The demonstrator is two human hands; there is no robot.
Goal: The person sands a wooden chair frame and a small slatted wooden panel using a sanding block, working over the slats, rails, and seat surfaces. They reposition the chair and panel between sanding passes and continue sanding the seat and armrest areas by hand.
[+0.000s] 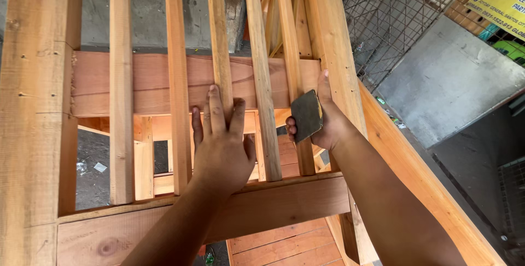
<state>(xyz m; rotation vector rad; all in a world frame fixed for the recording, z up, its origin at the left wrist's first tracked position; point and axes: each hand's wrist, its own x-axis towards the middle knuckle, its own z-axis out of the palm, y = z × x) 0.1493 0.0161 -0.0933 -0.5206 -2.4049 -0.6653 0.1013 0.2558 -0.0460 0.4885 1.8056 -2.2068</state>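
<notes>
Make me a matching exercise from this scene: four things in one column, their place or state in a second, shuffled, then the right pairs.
Things:
1. left hand
2. right hand
3. dark sanding pad
4. wire mesh

Places or states:
A. upper right, beyond the frame
B. flat on a wooden slat, fingers spread
C. gripping the pad
D. pressed against a slat

Pairs: 1-B, 2-C, 3-D, 4-A

Upright slats (pixel 178 80) are standing close together, leaving narrow gaps that are admitting fingers, not a whole hand. The left hand (pixel 221 145) is blocking one gap; the right hand (pixel 322 121), gripping a sandpaper piece (pixel 306 115), is filling another. A cross board (pixel 147 82) is barring passage behind.
</notes>
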